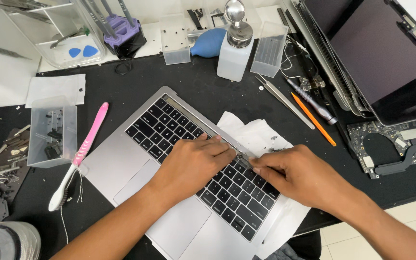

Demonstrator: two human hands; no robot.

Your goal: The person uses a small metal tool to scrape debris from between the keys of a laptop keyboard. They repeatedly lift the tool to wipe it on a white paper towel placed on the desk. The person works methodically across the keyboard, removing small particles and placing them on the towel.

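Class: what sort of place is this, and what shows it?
Probably an electronics repair bench: a bare circuit board, stacked laptop screens, and tweezers beside the laptop base under both hands.

Toothbrush (84,147) left of laptop base (121,168)

Bright, even overhead light — soft shadows, slight edge distortion.

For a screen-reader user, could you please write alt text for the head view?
Two bare hands, left hand and right hand, meet over the keyboard of a grey laptop base on a black mat; a pink brush lies beside it.
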